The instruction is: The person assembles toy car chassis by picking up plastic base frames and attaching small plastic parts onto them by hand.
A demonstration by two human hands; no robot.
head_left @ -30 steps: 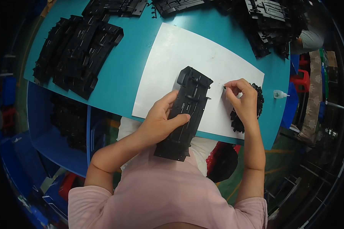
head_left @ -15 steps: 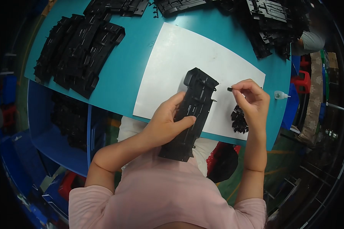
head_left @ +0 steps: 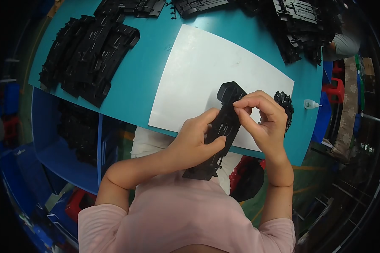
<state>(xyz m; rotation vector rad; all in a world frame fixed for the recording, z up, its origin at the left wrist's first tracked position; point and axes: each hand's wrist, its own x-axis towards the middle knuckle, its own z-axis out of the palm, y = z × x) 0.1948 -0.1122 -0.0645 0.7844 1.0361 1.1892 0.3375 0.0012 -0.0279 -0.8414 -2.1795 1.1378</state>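
Note:
My left hand (head_left: 194, 137) grips a long black plastic tray-like part (head_left: 223, 128) by its sides, thumb lying across its inner face. The part is tilted, its far end over the white sheet and its near end close to my shirt. My right hand (head_left: 264, 120) is pinched at the right edge of the part near its far end. The small black piece in that pinch is almost wholly covered by the fingertips. A pile of small black pieces (head_left: 284, 103) lies on the white sheet just right of my right hand, partly behind it.
The white sheet (head_left: 190, 67) covers part of the teal table (head_left: 152, 50). Stacks of similar black parts (head_left: 93, 55) lie at left, with more (head_left: 297, 29) at far right. A small white bottle (head_left: 311, 104) lies near the right edge. Another person's sleeve (head_left: 346, 45) shows beyond.
My right hand has moved left with the small black piece, from over the sheet to the long part's edge. The long part has shifted slightly right. More of the pile shows.

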